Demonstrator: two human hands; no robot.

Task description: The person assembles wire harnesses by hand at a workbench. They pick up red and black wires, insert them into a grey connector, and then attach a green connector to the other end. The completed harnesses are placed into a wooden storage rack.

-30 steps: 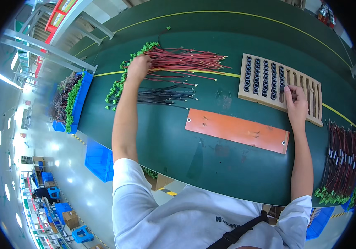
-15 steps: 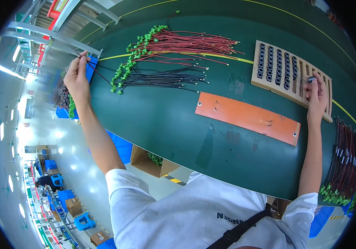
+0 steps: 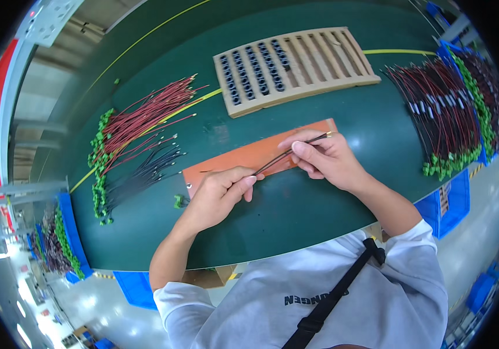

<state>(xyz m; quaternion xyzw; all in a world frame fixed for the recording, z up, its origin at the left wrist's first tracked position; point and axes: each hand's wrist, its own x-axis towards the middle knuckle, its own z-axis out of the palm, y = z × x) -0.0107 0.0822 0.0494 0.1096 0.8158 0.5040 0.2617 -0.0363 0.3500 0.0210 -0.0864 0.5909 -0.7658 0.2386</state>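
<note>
The left hand (image 3: 221, 196) is closed, thumb against curled forefinger, on a thin run of dark wires (image 3: 275, 159). These slant up to the right hand (image 3: 326, 158), whose thumb and fingers pinch them close to their bare, pale-tipped ends; whether those fingers hide anything else, I cannot tell. Both hands are over an orange strip (image 3: 232, 157) lying on the green worktop (image 3: 296, 227), the wires crossing above it. A green connector (image 3: 179, 202) shows just left of the left hand. Beyond the strip lies a tan slotted tray (image 3: 304, 98), its left-hand slots carrying rows of black rings (image 3: 255, 66), the slots to the right bare. To the left, red wires (image 3: 150, 110) and black wires (image 3: 143, 177) are spread out, with green connectors (image 3: 97, 160) along their left ends. At the right end are more wires with pale sleeves (image 3: 435, 107). A yellow line (image 3: 398, 52) runs along the worktop. A blue bin (image 3: 72, 235) stands off its left end, another blue bin (image 3: 462, 200) below the right edge, and shiny pale floor (image 3: 101, 302) shows at lower left.
</note>
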